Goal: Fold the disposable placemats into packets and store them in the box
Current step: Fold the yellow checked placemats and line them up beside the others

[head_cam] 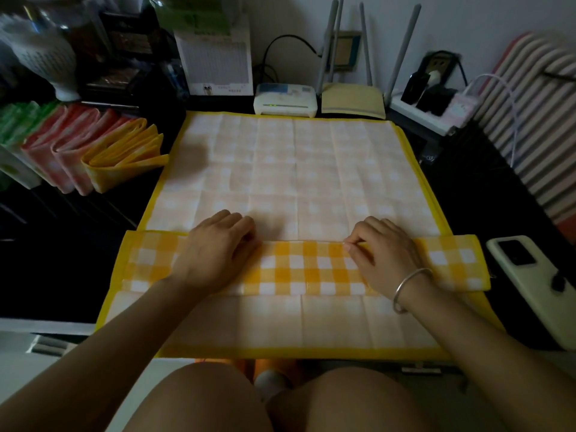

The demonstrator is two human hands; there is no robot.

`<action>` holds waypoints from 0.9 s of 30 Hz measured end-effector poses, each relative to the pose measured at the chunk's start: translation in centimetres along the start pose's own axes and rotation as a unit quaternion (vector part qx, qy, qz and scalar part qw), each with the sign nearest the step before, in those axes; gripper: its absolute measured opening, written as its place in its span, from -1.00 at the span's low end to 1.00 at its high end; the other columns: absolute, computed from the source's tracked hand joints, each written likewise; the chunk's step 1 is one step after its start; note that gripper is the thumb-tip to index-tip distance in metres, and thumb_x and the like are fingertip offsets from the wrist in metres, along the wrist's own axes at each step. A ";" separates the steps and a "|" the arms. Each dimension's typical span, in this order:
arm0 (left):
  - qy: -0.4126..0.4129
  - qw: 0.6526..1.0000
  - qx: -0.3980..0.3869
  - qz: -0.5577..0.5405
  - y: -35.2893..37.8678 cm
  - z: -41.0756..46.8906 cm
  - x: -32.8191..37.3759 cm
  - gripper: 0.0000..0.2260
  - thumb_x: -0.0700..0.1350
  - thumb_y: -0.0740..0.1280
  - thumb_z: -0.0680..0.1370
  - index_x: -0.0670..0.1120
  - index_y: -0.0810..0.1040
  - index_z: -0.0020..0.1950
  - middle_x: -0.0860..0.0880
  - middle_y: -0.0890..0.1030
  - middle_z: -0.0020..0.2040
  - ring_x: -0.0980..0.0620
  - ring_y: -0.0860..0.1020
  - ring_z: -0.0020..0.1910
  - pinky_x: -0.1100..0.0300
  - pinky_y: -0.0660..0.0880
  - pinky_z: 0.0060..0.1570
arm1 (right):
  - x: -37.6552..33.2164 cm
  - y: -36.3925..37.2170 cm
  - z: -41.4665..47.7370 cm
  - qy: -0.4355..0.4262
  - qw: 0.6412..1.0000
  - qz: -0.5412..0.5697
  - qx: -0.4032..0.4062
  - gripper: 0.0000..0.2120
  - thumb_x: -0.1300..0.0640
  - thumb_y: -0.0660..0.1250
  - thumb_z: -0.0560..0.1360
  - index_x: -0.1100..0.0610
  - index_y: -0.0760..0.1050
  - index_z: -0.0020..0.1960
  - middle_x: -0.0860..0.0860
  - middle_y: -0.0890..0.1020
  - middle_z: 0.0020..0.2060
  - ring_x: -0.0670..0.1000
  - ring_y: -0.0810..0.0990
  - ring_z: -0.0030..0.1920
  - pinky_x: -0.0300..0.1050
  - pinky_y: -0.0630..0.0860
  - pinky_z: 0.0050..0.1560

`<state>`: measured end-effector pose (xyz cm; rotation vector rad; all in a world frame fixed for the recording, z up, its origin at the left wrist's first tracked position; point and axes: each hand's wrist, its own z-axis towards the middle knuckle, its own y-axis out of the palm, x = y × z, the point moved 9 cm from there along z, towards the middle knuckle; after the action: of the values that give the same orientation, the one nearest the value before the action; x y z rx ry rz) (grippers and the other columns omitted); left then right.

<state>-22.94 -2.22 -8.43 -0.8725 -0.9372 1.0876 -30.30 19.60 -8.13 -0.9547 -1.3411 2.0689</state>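
Yellow checked placemat point(296, 169) lies open on the dark worktop point(467, 198), with one strip point(299, 266) folded over near the person. The left grip point(218, 247) and right grip point(386, 254) both pinch the strip's far edge. Best to keep that edge straight, then press it flat. I count one open placemat, one yellow packet point(124, 157), about three pink packets point(62, 145), and some green packets point(15, 126) too blurry to count.

My left hand point(218, 247) hides its own fingertips, and the right hand point(386, 254) covers part of the folded strip point(305, 266). The green packets point(15, 126) run off the left edge, and I can't name the blurred upper-left clutter point(37, 42).
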 end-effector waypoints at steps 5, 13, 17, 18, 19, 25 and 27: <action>-0.019 1.000 0.024 -0.002 -0.2 -0.4 -0.4 -0.75 0.08 0.21 0.52 -0.08 0.46 -0.20 0.01 0.49 -0.27 -0.05 0.45 -0.22 0.15 0.30 -0.38 | -0.6 0.2 0.1 -0.014 1.000 -0.027 -0.002 -0.89 0.07 0.27 0.46 0.07 0.52 -0.18 -0.03 0.51 -0.13 0.06 0.46 -0.11 -0.02 0.47 -0.15; -0.038 0.998 0.041 -0.003 -0.3 -0.5 -0.6 -0.78 0.07 0.28 0.51 -0.06 0.50 -0.20 0.05 0.49 -0.10 0.02 0.46 -0.13 0.12 0.44 -0.38 | -4.1 2.6 0.3 0.011 0.995 -0.020 -0.100 -0.50 -0.04 -0.01 0.49 -0.15 0.36 0.41 -0.01 0.33 0.45 0.20 0.25 0.43 0.22 0.21 0.40; -0.038 0.999 0.029 0.009 -0.2 -0.4 -0.7 -0.76 0.09 0.25 0.52 -0.05 0.49 -0.21 0.04 0.50 -0.17 -0.01 0.46 -0.14 0.11 0.42 -0.36 | -3.8 5.4 -0.8 0.024 0.976 -0.105 -0.191 -0.35 -0.32 -0.44 0.40 -0.31 -0.25 0.49 -0.15 -0.20 0.54 0.08 -0.28 0.53 0.33 -0.23 0.44; -0.036 0.999 0.024 0.024 -0.3 -0.3 -0.6 -0.77 0.08 0.25 0.52 -0.05 0.50 -0.21 0.03 0.51 -0.19 -0.04 0.47 -0.16 0.10 0.42 -0.35 | -3.7 5.5 -0.8 0.021 0.975 -0.114 -0.190 -0.37 -0.33 -0.44 0.41 -0.31 -0.30 0.48 -0.15 -0.23 0.54 0.08 -0.32 0.52 0.34 -0.25 0.43; -0.034 0.998 0.018 0.054 -0.4 -0.2 -0.3 -0.78 0.06 0.25 0.51 -0.05 0.51 -0.21 0.01 0.52 -0.21 -0.07 0.49 -0.18 0.09 0.42 -0.32 | -3.8 5.6 -0.9 0.022 0.974 -0.119 -0.192 -0.38 -0.33 -0.44 0.42 -0.31 -0.32 0.48 -0.15 -0.25 0.53 0.08 -0.34 0.52 0.35 -0.26 0.42; -0.012 0.995 -0.035 0.095 1.0 0.8 4.6 -0.64 -0.02 0.17 0.51 -0.11 0.60 0.19 -0.14 0.63 0.12 -0.16 0.60 0.10 -0.03 0.43 0.19 | -4.0 5.8 -0.8 0.026 0.974 -0.134 -0.179 -0.39 -0.28 -0.39 0.44 -0.31 -0.22 0.50 -0.16 -0.24 0.53 0.07 -0.34 0.52 0.38 -0.30 0.40; 0.013 0.994 -0.098 0.049 3.3 0.3 6.0 -0.43 0.08 -0.03 0.58 -0.17 0.36 0.49 -0.17 0.37 0.48 -0.11 0.34 0.47 -0.11 0.24 0.45 | -4.0 5.7 -0.8 0.024 0.975 -0.143 -0.167 -0.37 -0.27 -0.39 0.45 -0.27 -0.17 0.52 -0.16 -0.20 0.54 0.07 -0.30 0.53 0.38 -0.28 0.40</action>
<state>-23.10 4.39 -10.29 -1.1014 -0.9994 1.0764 -27.36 14.95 -12.40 -0.8772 -1.7238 1.6276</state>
